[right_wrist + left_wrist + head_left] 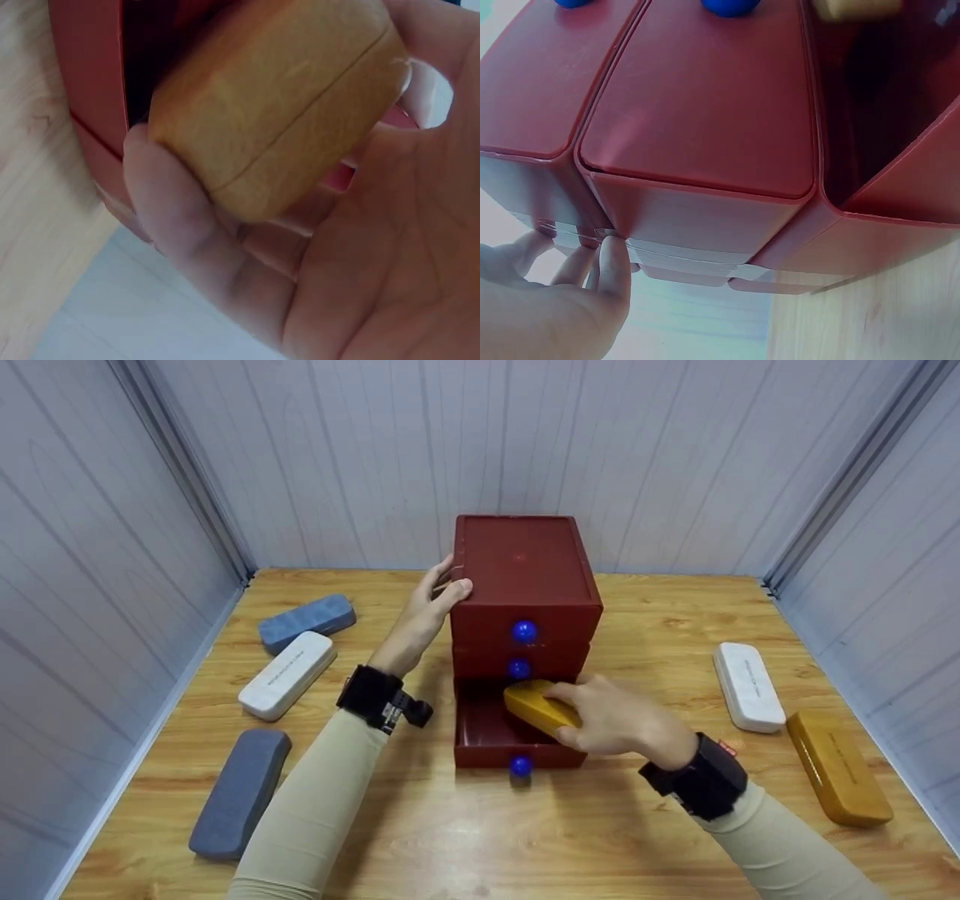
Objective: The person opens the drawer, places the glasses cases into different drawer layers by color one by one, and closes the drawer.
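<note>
A dark red drawer cabinet (525, 562) with round blue knobs stands at the middle of the table, its bottom drawer (480, 724) pulled out. My right hand (611, 716) holds a mustard-yellow glasses case (536, 705) between thumb and fingers, tilted, with its far end over the opened drawer. In the right wrist view the near end of the case (277, 112) shows close to the palm. My left hand (427, 615) rests against the cabinet's left side, thumb near the top edge. The left wrist view shows the fingertips touching the taped red side wall (682, 217).
On the left lie a blue glasses case (307, 622), a white one (289, 675) and a grey-blue one (240, 795). Another white case (748, 686) and a second mustard-yellow case (840, 769) lie on the right. Pale walls (360, 457) enclose the wooden table (480, 840) behind and at both sides.
</note>
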The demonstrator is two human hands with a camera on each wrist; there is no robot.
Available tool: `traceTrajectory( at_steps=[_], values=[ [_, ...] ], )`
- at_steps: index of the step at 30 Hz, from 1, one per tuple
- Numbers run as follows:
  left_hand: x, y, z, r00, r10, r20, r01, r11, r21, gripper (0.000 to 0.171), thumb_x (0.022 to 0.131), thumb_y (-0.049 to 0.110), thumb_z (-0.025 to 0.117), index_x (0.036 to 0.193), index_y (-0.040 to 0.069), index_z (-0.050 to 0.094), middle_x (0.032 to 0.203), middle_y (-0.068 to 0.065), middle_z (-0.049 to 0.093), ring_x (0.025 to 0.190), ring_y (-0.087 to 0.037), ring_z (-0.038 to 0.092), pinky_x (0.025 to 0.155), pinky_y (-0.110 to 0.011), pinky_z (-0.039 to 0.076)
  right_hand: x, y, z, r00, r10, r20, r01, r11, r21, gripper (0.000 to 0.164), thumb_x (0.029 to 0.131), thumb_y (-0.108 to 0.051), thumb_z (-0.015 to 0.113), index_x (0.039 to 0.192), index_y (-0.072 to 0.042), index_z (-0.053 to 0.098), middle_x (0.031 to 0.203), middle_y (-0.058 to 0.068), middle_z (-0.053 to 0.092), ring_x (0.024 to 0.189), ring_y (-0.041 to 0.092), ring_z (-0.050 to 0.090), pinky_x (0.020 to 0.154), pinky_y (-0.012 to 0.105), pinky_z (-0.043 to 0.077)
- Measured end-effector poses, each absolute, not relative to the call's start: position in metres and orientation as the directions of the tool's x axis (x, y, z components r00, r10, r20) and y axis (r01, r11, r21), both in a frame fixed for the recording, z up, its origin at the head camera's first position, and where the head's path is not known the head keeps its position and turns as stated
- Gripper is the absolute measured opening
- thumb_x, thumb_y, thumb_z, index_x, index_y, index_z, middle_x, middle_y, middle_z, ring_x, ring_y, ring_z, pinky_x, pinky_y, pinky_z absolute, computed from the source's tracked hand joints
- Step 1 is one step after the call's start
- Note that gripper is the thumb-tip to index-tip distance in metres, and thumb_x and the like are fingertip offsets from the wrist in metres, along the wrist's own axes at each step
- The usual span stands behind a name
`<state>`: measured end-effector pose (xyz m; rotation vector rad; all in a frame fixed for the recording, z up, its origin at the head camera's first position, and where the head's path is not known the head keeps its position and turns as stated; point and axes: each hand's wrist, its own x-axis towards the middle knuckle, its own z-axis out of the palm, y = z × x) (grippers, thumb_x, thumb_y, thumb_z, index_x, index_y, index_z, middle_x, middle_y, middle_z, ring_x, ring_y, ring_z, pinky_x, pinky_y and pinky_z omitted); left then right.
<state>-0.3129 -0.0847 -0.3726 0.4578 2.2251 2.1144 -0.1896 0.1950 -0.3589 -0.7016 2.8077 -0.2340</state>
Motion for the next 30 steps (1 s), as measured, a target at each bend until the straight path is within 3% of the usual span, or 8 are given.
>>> traceTrajectory(
  at_steps=[8,16,30],
  values=[
    [-0.313,-0.085,-0.373,-0.953,0.248,0.173,0.183,0.014,0.983,0.075,0.106,0.035,0.061,0.17,0.015,0.027,0.167,-0.013,0.035,0.152,-0.027,0.035,0.126,-0.043,0.031,-0.195,0.177,-0.371,-0.911,-0.366,-0.189,-0.335,0.926,-0.176,0.058,0.097,-0.036,0.069,0.149,-0.012,0.061,0.116,0.015,0.066,0.096,0.027,0.063,0.08,0.046,0.055],
    [-0.312,-0.085,-0.372,-0.953,0.25,0.169,0.174,-0.002,0.985,0.075,0.107,0.034,0.061,0.17,0.015,0.026,0.167,-0.013,0.034,0.152,-0.028,0.035,0.126,-0.044,0.031,-0.199,0.168,-0.381,-0.937,-0.32,-0.142,-0.302,0.943,-0.137,0.059,0.097,-0.037,0.07,0.145,-0.004,0.062,0.123,0.023,0.067,0.108,0.038,0.068,0.086,0.054,0.059],
    [-0.314,-0.084,-0.373,-0.954,0.243,0.179,0.181,-0.013,0.983,0.076,0.105,0.034,0.062,0.169,0.013,0.027,0.167,-0.013,0.036,0.15,-0.028,0.037,0.125,-0.043,0.032,-0.202,0.159,-0.4,-0.961,-0.274,-0.037,-0.269,0.958,-0.097,0.062,0.098,-0.048,0.073,0.132,0.003,0.066,0.126,0.03,0.06,0.099,0.041,0.067,0.085,0.053,0.061]
  ],
)
